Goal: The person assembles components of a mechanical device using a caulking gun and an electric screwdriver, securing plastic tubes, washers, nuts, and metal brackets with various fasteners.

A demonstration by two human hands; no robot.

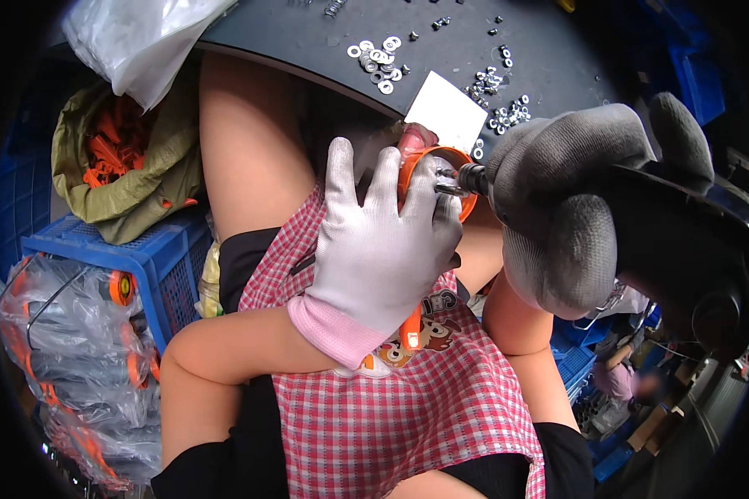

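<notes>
Up close, orange ring [441,166] clasped in left hand [374,241], right hand [566,208] gripping power screwdriver [682,241] against it.

The person wears mismatched gloves. The left hand [379,249] is in a thin white knit glove with a soft pink ribbed cuff at the wrist. The right hand [570,208] is in a thicker grey glove, its fingers [558,258] bulky and rounded, the fabric slightly fuzzy. Both forearms are bare, with no sleeves reaching them. Over the lap lies a red-and-white checked apron [408,416] carrying a small cartoon print, and beneath it show dark shorts [241,453].
</notes>
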